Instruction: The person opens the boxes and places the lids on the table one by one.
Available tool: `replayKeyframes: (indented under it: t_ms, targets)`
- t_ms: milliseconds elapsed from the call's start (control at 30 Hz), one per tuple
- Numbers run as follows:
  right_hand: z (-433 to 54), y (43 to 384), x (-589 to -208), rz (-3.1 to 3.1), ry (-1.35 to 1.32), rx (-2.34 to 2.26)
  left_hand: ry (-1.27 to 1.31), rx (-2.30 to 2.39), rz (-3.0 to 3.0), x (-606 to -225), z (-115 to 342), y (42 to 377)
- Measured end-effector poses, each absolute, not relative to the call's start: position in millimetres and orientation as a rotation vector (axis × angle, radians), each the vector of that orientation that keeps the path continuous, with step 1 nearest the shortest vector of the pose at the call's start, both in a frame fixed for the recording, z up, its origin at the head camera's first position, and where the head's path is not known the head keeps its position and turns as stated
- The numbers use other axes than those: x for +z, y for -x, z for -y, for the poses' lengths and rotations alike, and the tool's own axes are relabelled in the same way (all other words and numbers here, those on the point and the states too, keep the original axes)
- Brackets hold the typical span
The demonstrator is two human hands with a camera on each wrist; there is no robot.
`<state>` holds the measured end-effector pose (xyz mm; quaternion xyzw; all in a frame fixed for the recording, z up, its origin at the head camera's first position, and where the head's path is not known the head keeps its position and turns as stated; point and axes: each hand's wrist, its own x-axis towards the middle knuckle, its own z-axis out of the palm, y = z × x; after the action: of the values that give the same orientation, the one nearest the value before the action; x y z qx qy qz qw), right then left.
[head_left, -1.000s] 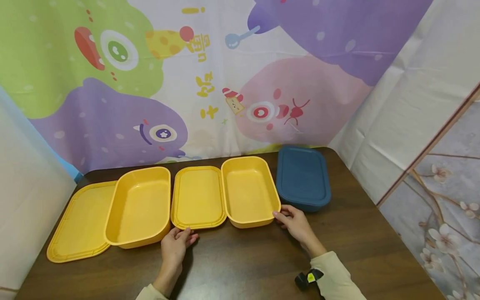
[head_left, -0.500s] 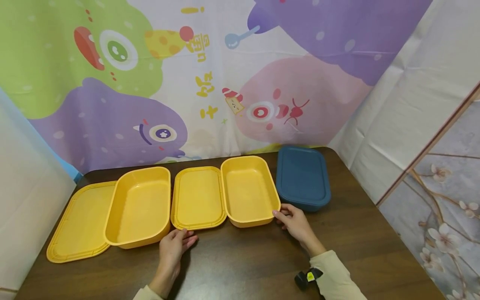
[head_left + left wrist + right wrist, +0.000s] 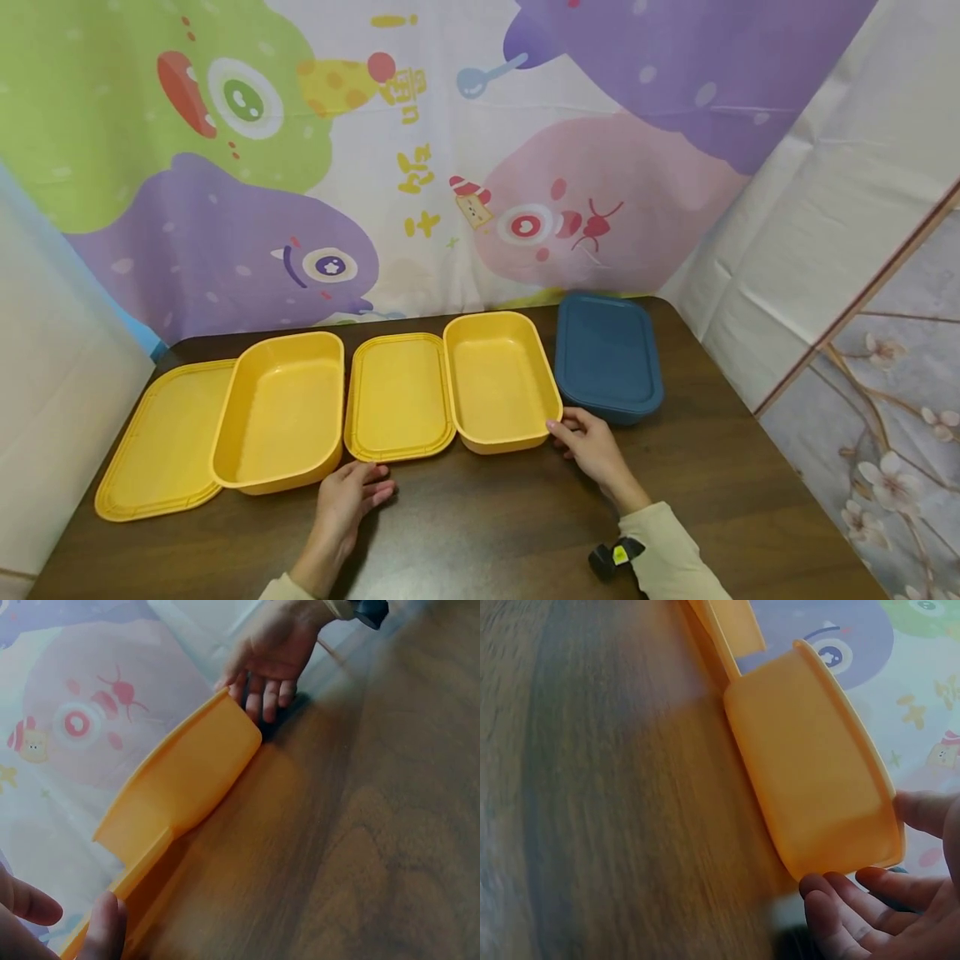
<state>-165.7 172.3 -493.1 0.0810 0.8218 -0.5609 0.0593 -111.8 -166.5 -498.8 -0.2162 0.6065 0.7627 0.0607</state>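
Observation:
In the head view, my right hand pinches the near right corner of the smaller yellow food container, thumb at the rim and fingers along the side. The right wrist view shows the same container from close up. My left hand holds nothing, its fingers loose, just in front of the smaller yellow lid. That lid lies flat beside the container. Left of it stands the larger yellow food container, without a lid on it and with nothing inside.
A larger yellow lid lies at the far left, partly beneath the larger container's edge. At the right stands a blue lidded container. All rest on a dark wooden table before a cartoon-printed cloth.
My left hand has drawn slightly back and left from the smaller lid's front edge. The right hand stays at the container's corner, and the view has shifted a little.

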Motion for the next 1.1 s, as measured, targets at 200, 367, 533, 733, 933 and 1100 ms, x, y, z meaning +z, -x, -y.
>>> replayKeyframes:
  t_ms: [200,367,533,733,933,1100]
  targets:
    - [-169.8,167.5,-493.4,-2.493,-0.253,-1.707,0.721,2.256,-1.804,-495.1,166.3,111.3]
    - [-168.6,167.5,-493.7,-2.496,-0.244,-1.723,0.718,2.219,-1.815,-491.0,167.4,110.6]
    - [-167.3,168.3,-494.7,-2.499,-0.235,-1.726,0.709,2.181,-1.833,-487.4,169.3,108.8]
    - [-166.9,168.2,-493.0,-2.5,-0.233,-1.709,0.703,2.128,-1.872,-484.6,168.6,105.0]
    - [-167.1,169.2,-492.5,-2.505,-0.231,-1.709,0.717,2.125,-1.911,-480.7,163.1,103.0]
    - [-166.8,169.3,-493.3,-2.5,-0.241,-1.702,0.687,2.175,-1.938,-479.1,157.0,104.2]
